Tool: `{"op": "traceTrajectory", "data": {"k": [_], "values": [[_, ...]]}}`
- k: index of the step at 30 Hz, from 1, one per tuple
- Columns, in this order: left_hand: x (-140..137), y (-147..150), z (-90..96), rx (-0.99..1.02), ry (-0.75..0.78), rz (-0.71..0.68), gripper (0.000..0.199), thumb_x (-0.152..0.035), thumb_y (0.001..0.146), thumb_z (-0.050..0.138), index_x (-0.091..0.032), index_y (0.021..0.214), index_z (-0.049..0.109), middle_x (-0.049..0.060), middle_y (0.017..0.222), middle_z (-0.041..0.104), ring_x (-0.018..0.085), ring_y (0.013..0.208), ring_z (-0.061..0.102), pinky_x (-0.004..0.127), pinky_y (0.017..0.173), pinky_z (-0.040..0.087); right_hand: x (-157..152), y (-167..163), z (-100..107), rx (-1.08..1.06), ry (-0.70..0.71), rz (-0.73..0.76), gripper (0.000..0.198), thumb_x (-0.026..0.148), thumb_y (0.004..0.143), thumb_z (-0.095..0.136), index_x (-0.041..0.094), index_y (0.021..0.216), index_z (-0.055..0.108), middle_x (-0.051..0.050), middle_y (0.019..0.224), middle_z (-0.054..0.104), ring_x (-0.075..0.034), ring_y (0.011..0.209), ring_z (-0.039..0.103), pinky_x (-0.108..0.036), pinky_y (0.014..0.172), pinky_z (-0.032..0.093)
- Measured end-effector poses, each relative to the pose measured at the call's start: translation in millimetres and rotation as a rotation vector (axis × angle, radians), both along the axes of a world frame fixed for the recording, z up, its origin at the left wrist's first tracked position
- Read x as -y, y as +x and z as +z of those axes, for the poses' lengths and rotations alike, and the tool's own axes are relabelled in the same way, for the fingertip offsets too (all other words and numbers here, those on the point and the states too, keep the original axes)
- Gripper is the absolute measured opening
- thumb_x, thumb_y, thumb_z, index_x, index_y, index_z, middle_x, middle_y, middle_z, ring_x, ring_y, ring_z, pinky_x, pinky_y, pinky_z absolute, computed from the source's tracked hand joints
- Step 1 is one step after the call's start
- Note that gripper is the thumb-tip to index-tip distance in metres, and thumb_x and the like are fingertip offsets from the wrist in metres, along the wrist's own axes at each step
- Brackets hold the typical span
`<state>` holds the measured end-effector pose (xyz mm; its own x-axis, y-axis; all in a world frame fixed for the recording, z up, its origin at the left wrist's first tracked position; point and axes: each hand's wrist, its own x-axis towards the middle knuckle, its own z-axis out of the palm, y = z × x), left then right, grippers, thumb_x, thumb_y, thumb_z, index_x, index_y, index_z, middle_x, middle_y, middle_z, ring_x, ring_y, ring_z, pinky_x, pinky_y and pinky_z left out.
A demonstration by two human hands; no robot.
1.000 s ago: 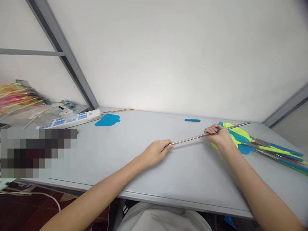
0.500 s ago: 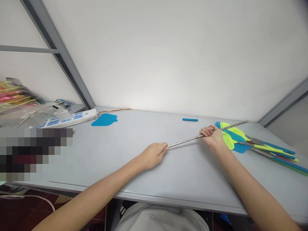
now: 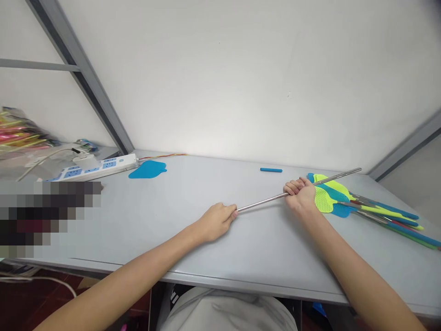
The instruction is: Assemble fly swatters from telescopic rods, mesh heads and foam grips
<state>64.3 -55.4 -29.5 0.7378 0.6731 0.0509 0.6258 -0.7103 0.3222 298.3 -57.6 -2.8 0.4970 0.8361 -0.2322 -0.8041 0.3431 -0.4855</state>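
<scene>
A thin silver telescopic rod (image 3: 260, 202) slants across the view above the table, rising to the right. My left hand (image 3: 218, 221) is closed around its thinner end. Farther along, my right hand (image 3: 299, 195) grips the thicker section, and the rod's free end sticks out past it. Behind the right hand lie several fly swatters with yellow-green heads (image 3: 324, 200) and blue heads. At the back of the table is a short blue tube (image 3: 271, 170). A loose blue swatter head (image 3: 149, 169) lies flat at the back left.
On the left a white power strip (image 3: 119, 163) with a plug and cable rests on the grey table (image 3: 193, 184). Plastic-wrapped colourful items (image 3: 20, 131) are piled beyond it. Swatter handles (image 3: 409, 230) fan out toward the right edge. A white wall stands behind.
Both hands keep their hold on the rod. The view has shifted slightly, and the rod's free end reaches a little farther right past my right hand.
</scene>
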Motion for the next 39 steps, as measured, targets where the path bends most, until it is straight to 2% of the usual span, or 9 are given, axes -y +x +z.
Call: {"op": "traceTrajectory", "data": {"k": [10,19,29,39], "values": [[1,1,-0.8,0.015,-0.007,0.015,0.034,-0.035,0.087,0.017,-0.019,0.067,0.039,0.000,0.058,0.042,0.014,0.061,0.044,0.024,0.057,0.034,0,-4,1,0.034,0.085,-0.007,0.028,0.016,0.073,0.035,0.018,0.053,0.016,0.010,0.040,0.012,-0.004,0.029,0.012,-0.016,0.026,0.011],[-1,0,-2.5,0.008,0.017,0.023,0.034,-0.035,0.087,0.017,-0.019,0.068,0.041,0.000,0.058,0.044,0.015,0.062,0.044,0.024,0.057,0.034,-1,-6,-5,0.029,0.109,-0.012,0.029,0.017,0.073,0.036,0.018,0.053,0.016,0.010,0.040,0.011,-0.004,0.029,0.011,-0.017,0.027,0.011],[-1,0,-2.5,0.009,0.012,0.021,0.034,-0.034,0.086,0.018,-0.019,0.066,0.041,0.001,0.059,0.045,0.015,0.062,0.043,0.025,0.058,0.035,0,-7,-3,0.043,0.141,-0.008,0.030,0.017,0.073,0.038,0.018,0.052,0.016,0.010,0.040,0.009,-0.005,0.030,0.010,-0.018,0.028,0.009],[-1,1,-2.6,-0.009,-0.011,0.034,0.036,-0.036,0.086,0.017,-0.020,0.067,0.043,0.001,0.060,0.045,0.016,0.064,0.044,0.025,0.059,0.035,2,-27,-16,0.014,0.100,0.035,0.029,0.018,0.074,0.036,0.018,0.052,0.017,0.010,0.039,0.010,-0.005,0.030,0.010,-0.018,0.028,0.010]]}}
